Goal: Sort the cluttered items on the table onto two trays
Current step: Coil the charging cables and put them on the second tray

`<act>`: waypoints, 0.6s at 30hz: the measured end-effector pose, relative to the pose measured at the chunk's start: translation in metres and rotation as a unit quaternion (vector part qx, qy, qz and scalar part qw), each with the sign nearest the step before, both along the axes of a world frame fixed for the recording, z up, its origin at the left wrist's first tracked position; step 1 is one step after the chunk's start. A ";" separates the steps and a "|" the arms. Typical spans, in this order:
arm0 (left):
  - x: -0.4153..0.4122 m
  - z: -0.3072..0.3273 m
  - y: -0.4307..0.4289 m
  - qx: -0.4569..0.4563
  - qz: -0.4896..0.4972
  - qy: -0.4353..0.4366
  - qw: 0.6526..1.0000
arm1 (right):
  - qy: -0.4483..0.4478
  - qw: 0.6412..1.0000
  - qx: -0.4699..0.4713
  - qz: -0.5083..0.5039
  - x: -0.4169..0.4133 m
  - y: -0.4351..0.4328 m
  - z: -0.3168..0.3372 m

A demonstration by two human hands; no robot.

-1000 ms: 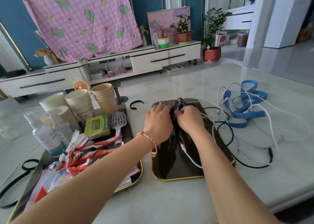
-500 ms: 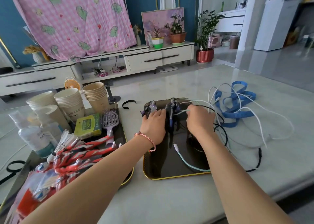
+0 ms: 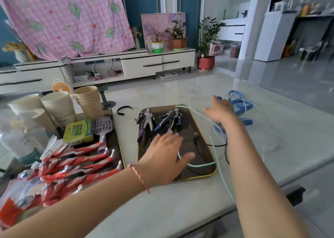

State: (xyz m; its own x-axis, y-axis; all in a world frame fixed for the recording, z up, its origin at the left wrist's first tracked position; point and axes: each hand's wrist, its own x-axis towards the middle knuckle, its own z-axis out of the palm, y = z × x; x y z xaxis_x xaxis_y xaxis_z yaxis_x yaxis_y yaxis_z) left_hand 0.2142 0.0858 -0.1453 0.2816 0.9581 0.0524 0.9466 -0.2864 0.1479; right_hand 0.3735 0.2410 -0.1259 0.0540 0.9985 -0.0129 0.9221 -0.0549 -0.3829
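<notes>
A dark tray with a gold rim [image 3: 202, 134] lies in front of me. Two dark purple figures [image 3: 147, 122] [image 3: 171, 120] lie side by side at its far end. My left hand [image 3: 166, 154] hovers over the tray's middle with fingers spread, holding nothing. My right hand [image 3: 219, 111] reaches past the tray's right rim, fingers extended over a tangle of blue strap [image 3: 240, 104] and white cable [image 3: 260, 111]. A mint cable [image 3: 198, 164] and a black cable [image 3: 216, 144] trail across the tray. A second tray [image 3: 119, 147] on the left holds red figures [image 3: 77, 165].
The left tray also carries a purple hairbrush [image 3: 104, 125], a green box [image 3: 78, 132], stacks of paper cups [image 3: 59, 106] and spray bottles [image 3: 19, 143]. A black hair band [image 3: 124, 109] lies between the trays. The table's edge runs near right.
Both hands have let go of the purple figures, which now lie on the tray. My left hand drew back toward me. My right hand swung right to the cable tangle.
</notes>
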 end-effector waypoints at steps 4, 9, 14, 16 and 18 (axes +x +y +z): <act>0.012 -0.021 -0.029 -0.082 -0.006 0.081 0.993 | 0.030 0.989 0.107 0.100 -0.001 -0.025 0.036; 0.010 -0.037 -0.024 -0.069 0.021 0.097 0.993 | -0.032 0.967 -0.060 0.245 -0.017 -0.095 0.040; 0.014 -0.036 -0.028 -0.052 0.038 0.089 0.994 | -0.139 0.960 -0.100 0.223 -0.010 -0.127 -0.004; 0.015 -0.034 -0.030 -0.056 0.044 0.082 0.994 | -0.136 0.964 -0.052 0.222 -0.012 -0.129 -0.013; 0.015 -0.033 -0.030 -0.060 0.047 0.072 0.994 | -0.111 0.970 -0.024 0.212 -0.016 -0.124 -0.020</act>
State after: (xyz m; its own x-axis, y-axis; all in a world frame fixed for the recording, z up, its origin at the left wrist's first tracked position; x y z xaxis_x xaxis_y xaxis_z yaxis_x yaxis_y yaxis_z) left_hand 0.2290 0.0561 -0.1785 0.1868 0.9774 -0.0987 0.9822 -0.1840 0.0364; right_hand 0.3575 0.1169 -0.1459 -0.3556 0.9297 -0.0954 0.9251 0.3356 -0.1778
